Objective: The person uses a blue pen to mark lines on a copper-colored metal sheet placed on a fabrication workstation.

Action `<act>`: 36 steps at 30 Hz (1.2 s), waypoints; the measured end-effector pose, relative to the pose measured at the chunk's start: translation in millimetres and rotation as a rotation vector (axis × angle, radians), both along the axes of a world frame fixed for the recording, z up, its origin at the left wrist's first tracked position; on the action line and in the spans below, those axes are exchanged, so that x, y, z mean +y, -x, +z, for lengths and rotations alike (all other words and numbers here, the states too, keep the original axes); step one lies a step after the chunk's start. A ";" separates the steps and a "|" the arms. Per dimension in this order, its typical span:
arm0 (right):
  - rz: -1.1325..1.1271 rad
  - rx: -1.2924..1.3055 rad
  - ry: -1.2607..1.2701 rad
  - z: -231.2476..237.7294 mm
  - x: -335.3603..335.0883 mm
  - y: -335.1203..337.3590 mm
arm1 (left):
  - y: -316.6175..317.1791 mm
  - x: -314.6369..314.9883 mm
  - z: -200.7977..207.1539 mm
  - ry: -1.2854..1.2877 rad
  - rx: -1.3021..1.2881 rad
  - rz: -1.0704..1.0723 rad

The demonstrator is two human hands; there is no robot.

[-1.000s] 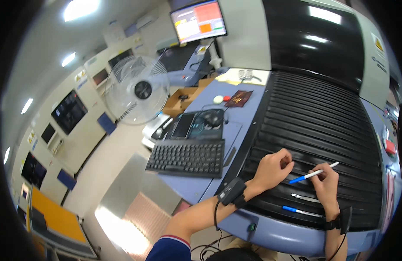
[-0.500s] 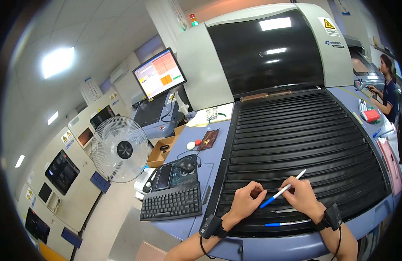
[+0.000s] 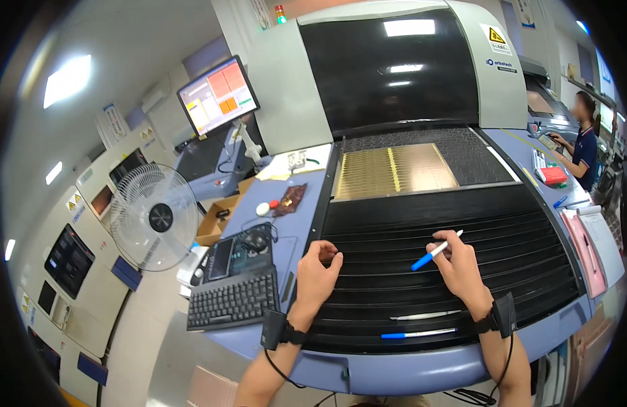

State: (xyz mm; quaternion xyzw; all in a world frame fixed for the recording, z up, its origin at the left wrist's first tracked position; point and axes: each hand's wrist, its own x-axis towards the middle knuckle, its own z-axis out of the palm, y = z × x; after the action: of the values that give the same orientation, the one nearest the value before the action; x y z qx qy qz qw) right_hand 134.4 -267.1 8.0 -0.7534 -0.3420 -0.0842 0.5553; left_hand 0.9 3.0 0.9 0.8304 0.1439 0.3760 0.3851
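My right hand (image 3: pixel 457 270) grips a white marker pen (image 3: pixel 438 251) with a blue end, slanted above the black pleated cover (image 3: pixel 388 288). My left hand (image 3: pixel 317 275) is over the cover's left side, fingers curled with a gap to the thumb and nothing seen between them. Beyond both hands, a copper-coloured panel (image 3: pixel 422 169) with gold strips rests on the dark textured machine bed (image 3: pixel 473 152). On the cover's near edge lie a second blue-and-white marker (image 3: pixel 418 334) and a slim pale tool (image 3: pixel 422 316) whose kind I cannot make out.
To the left are a black keyboard (image 3: pixel 233 298), a mouse (image 3: pixel 258 235), a monitor (image 3: pixel 218 95) and a large fan (image 3: pixel 157 217). The big machine's dark hood (image 3: pixel 388 74) rises behind. On the right ledge lie a red item (image 3: pixel 551 176) and a pink folder (image 3: pixel 584 251). Another person (image 3: pixel 583 146) stands far right.
The bed with the copper panel has come into view from under the hood, and the pleated cover has bunched toward me. My hands have moved apart, the left one leftward; the marker stays in my right.
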 end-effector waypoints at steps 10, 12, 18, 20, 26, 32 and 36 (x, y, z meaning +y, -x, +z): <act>-0.080 0.064 0.362 -3.5 -5.7 -13.1 | 4.2 8.5 -20.9 -0.417 0.388 0.099; -0.062 -0.021 0.350 -14.0 -10.1 -19.6 | -1.5 -3.1 -15.8 -0.373 0.451 0.134; -0.013 -0.143 0.454 -18.3 -14.9 -22.2 | -5.5 11.2 2.8 0.217 -0.141 0.083; -0.095 -0.246 0.392 -25.5 -14.8 -31.4 | 0.1 1.2 20.9 0.381 -0.323 -0.037; -0.172 -0.376 0.087 17.7 -1.3 67.7 | 58.3 -63.7 17.1 0.669 -0.389 -0.316; 0.077 0.073 -0.307 -7.1 -71.4 142.7 | 175.5 -65.5 -13.3 0.613 -0.428 0.064; 0.177 0.667 -0.400 -31.4 -105.9 120.8 | 216.2 -51.7 -31.7 0.482 -0.292 0.053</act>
State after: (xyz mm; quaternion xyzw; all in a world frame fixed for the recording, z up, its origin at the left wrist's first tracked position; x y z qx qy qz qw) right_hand 13.7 -373.1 -23.5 -0.5838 -0.1833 0.1485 0.7769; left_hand -215.3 -48.7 -30.8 0.6478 0.1940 0.4566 0.5781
